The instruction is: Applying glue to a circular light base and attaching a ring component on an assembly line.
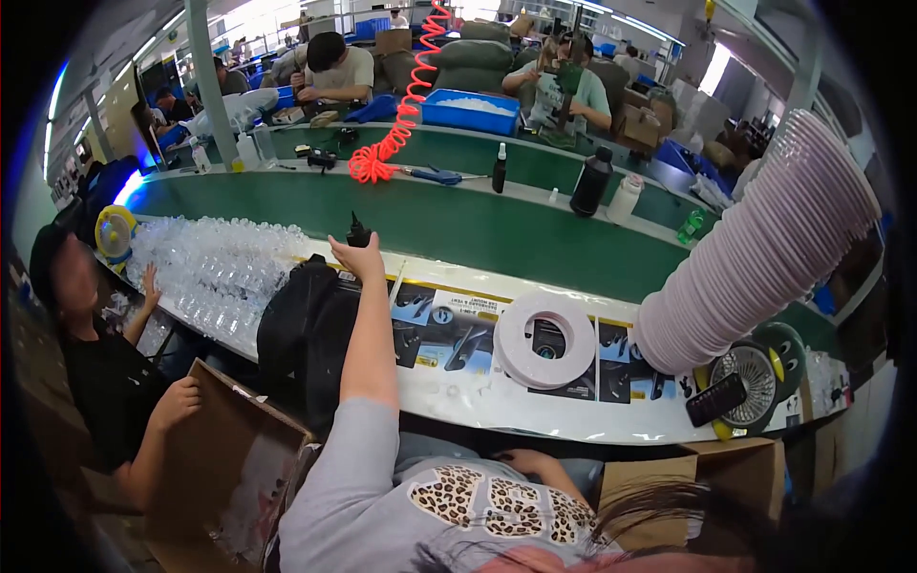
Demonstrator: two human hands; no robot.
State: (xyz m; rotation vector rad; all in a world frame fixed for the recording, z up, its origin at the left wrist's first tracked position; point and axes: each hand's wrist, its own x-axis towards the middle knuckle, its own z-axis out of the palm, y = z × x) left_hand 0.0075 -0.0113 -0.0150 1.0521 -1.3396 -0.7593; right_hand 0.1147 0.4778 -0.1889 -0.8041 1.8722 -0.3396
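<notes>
With my left arm stretched over the bench, my left hand (pixel 355 259) grips a small black bottle with a pointed nozzle (pixel 358 232), tip upward. My right hand (pixel 522 462) rests low by my lap, below the bench edge; its fingers are not clear. On the bench, a short pile of white rings (pixel 517 351) lies on printed sheets (pixel 449 329). To its right a tall, leaning stack of white rings (pixel 735 272) rises. A black bag (pixel 304 329) sits beside my left forearm.
Many clear plastic pieces (pixel 215 272) cover the left bench, where a co-worker (pixel 110 382) holds a cardboard box (pixel 229 439). A phone (pixel 716 399) leans on a fan (pixel 750 387). A red coiled hose (pixel 377 162) hangs over the green belt (pixel 478 234). Bottles (pixel 592 181) stand beyond.
</notes>
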